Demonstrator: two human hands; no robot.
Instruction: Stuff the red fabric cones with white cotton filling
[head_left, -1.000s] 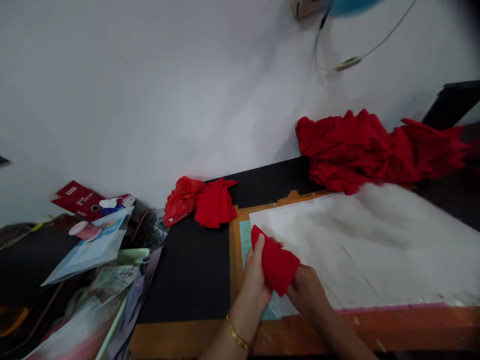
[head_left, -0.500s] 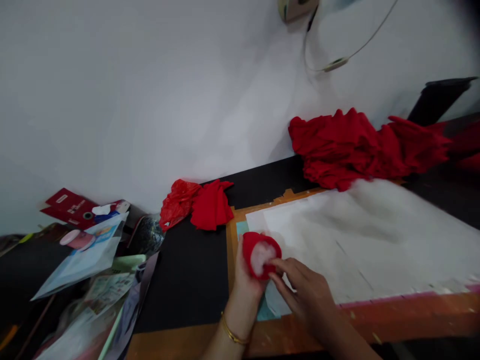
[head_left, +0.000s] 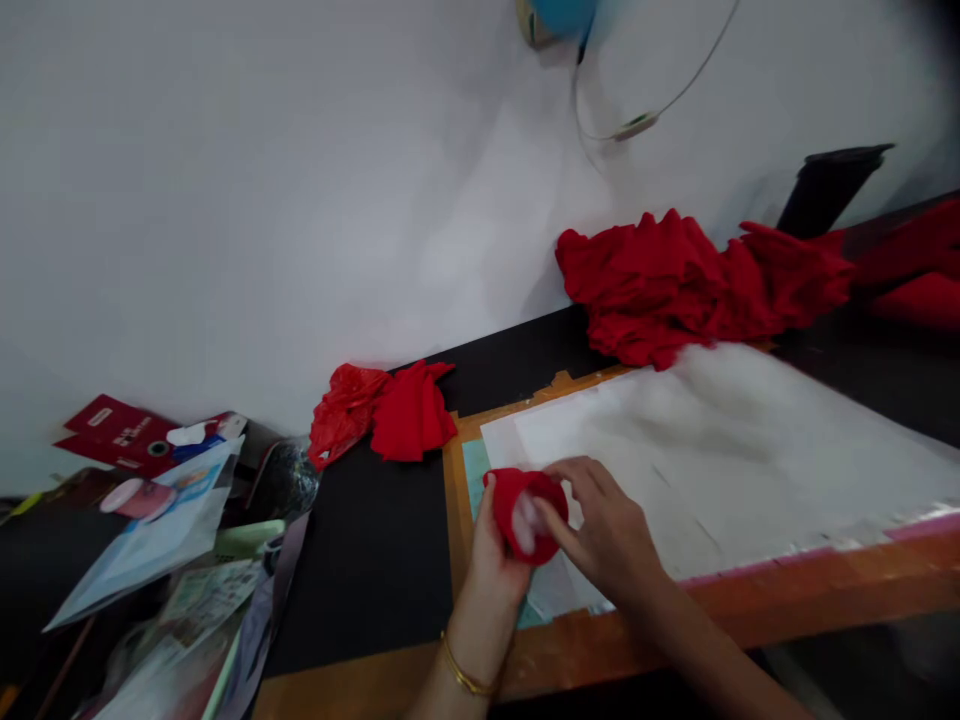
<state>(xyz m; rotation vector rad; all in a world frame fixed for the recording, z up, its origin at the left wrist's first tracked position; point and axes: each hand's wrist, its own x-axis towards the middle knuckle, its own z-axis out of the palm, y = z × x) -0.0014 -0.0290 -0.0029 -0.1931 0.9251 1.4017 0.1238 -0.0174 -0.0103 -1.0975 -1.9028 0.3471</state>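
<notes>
My left hand [head_left: 495,570], with a gold bracelet on its wrist, is wrapped round a small round red fabric piece [head_left: 507,494]. Its open mouth faces me, and white fluffy stuffing [head_left: 527,524] shows inside. From the right, my right hand [head_left: 611,530] grips the rim of this red piece, thumb at the opening and fingers over the far edge. The fingertips of that hand are partly hidden. Both hands are above the left end of a white sheet [head_left: 735,460] on the table.
Along the wall lie a big red fabric heap [head_left: 675,280], a smaller red cloth [head_left: 412,412] and a red plastic bag [head_left: 345,405]. To the left are a red box [head_left: 120,435], a pink spool [head_left: 139,497], a plastic packet [head_left: 161,525] and a green tray [head_left: 251,537]. A cable [head_left: 697,75] hangs above.
My right hand has moved up from the lower rim to the right side of the red piece, which has turned slightly rightward. The whole view has shifted a little.
</notes>
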